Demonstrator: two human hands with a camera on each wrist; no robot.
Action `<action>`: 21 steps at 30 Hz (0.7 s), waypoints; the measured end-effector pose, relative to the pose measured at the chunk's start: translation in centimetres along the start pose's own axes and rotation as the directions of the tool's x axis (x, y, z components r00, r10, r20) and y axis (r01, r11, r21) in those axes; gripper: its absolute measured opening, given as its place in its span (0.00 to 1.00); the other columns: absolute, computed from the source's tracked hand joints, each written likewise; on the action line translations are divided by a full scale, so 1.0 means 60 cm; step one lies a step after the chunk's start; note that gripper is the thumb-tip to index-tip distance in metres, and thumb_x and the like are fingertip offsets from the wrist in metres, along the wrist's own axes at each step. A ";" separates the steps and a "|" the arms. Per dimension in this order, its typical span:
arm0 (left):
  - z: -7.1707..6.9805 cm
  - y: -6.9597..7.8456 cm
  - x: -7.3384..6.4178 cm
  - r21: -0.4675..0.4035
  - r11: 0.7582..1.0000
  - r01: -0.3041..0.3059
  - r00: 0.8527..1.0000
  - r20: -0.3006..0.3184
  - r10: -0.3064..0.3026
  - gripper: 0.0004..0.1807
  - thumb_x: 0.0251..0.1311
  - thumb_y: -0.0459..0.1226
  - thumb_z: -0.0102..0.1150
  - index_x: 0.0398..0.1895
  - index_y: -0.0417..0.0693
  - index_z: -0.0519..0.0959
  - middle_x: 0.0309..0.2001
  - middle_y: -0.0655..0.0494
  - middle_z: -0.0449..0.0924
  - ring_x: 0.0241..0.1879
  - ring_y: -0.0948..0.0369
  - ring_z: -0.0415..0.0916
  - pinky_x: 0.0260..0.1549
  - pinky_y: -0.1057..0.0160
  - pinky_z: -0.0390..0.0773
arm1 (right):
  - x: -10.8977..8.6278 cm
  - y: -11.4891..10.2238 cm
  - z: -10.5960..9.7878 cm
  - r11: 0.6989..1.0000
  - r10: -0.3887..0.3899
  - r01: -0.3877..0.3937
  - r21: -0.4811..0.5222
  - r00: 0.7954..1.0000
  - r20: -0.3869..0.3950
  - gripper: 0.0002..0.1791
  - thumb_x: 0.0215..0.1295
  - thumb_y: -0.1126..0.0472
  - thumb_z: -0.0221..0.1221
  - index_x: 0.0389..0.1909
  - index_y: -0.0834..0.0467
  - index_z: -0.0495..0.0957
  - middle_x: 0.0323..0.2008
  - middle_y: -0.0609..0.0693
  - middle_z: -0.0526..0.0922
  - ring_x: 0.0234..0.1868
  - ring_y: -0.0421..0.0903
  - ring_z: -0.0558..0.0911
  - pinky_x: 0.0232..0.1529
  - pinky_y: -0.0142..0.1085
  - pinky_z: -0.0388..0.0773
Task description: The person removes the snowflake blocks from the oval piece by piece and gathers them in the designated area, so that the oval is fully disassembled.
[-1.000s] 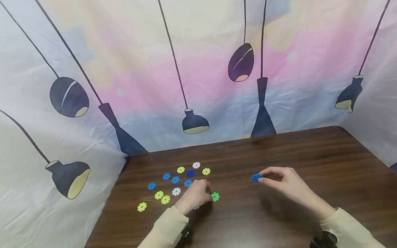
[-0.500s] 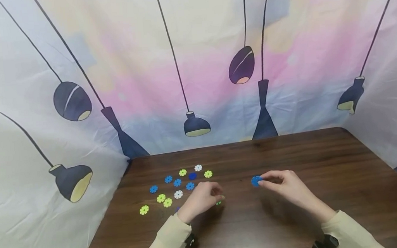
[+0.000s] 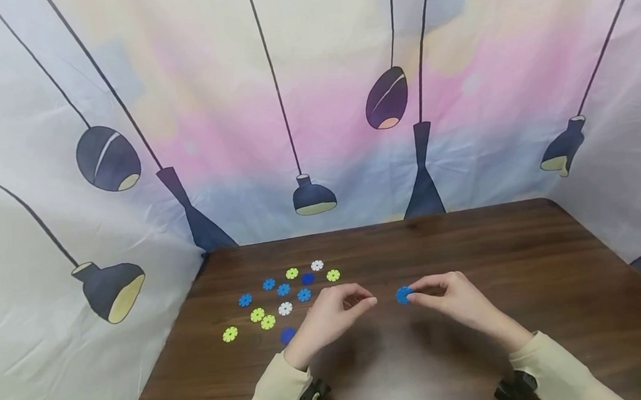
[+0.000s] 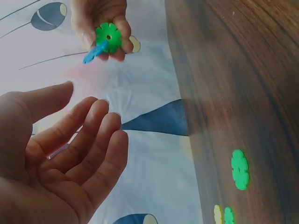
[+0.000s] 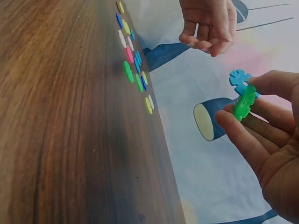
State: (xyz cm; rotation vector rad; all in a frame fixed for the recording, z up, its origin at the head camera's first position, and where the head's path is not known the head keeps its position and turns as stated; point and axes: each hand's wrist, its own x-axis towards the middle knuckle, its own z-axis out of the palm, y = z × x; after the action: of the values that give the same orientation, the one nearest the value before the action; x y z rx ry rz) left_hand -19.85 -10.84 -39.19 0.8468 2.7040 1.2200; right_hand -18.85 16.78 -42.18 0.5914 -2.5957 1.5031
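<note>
My right hand (image 3: pixel 464 302) pinches a blue notched snowflake disc (image 3: pixel 404 295) joined to a green disc (image 5: pixel 245 103). The wrist views show the two slotted together at an angle, with the green one between thumb and fingertips. Facing it across a small gap is my left hand (image 3: pixel 330 318), its fingers bent loosely and the thumb apart from them, nothing between. Below my left hand lies a loose green disc (image 4: pixel 240 170) on the table, hidden in the head view. Yellow discs (image 3: pixel 230 334), blue discs (image 3: pixel 245 300) and white discs (image 3: pixel 285 308) lie scattered left of that hand.
The brown wooden table (image 3: pixel 504 242) carries the loose discs on its left half. A pink disc (image 5: pixel 129 53) lies among them in the right wrist view. Behind the table hangs a cloth backdrop (image 3: pixel 342 116) printed with lamps.
My left hand has lifted away from the green disc on the table and moved right, toward the other hand. My right hand has shifted slightly left with its joined discs.
</note>
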 end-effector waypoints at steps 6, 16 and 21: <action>0.000 0.006 0.003 -0.021 1.000 -0.013 1.000 -0.004 0.013 0.16 0.70 0.53 0.58 0.45 0.55 0.86 0.35 0.66 0.84 0.30 0.62 0.80 0.31 0.64 0.79 | 0.006 -0.003 0.015 0.999 -0.053 0.053 0.009 0.998 0.035 0.13 0.65 0.47 0.67 0.44 0.49 0.88 0.42 0.42 0.88 0.46 0.43 0.85 0.43 0.36 0.81; -0.019 0.030 0.025 -0.024 0.998 -0.054 0.999 -0.010 0.054 0.14 0.70 0.52 0.58 0.45 0.55 0.86 0.33 0.67 0.83 0.28 0.61 0.77 0.31 0.62 0.78 | 0.039 -0.030 0.021 0.993 -0.111 0.110 0.032 0.993 0.028 0.14 0.66 0.48 0.67 0.47 0.49 0.87 0.44 0.42 0.88 0.46 0.41 0.85 0.44 0.38 0.81; -0.014 0.031 0.024 -0.058 0.997 -0.058 0.998 0.004 0.059 0.10 0.69 0.47 0.61 0.44 0.54 0.86 0.36 0.66 0.84 0.33 0.60 0.80 0.34 0.62 0.80 | 0.035 -0.034 0.019 0.995 -0.096 0.095 0.041 0.995 0.023 0.13 0.66 0.49 0.67 0.47 0.49 0.87 0.44 0.43 0.88 0.45 0.41 0.86 0.42 0.37 0.81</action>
State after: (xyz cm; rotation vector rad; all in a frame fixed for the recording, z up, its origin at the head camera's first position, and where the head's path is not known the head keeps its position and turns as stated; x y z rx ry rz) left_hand -20.46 -9.67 -37.07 0.9271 2.6432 1.2981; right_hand -19.91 14.29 -40.56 0.7322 -2.5215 1.5309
